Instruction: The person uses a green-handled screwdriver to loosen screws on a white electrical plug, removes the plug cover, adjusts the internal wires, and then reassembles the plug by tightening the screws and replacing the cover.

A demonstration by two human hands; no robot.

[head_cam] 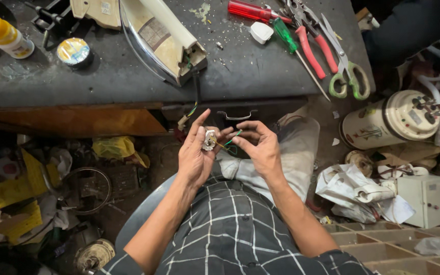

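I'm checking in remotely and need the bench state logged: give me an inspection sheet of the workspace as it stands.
Surface: dark workbench, dusty, with small bits of debris.
Job's things: small white and metal part pinched in the left hand; green wire at the fingertips of the right hand.
Clutter: clothes iron lying on the bench, red screwdriver, green screwdriver, red-handled pliers, green-handled scissors, tape roll, yellow-capped bottle.
Grippers: both hands bare, raised over the lap, fingers working the part.
Cables: thin wires hang from the iron's end toward the hands.
Surroundings: cylindrical appliance, grey box, crumpled papers on the floor.
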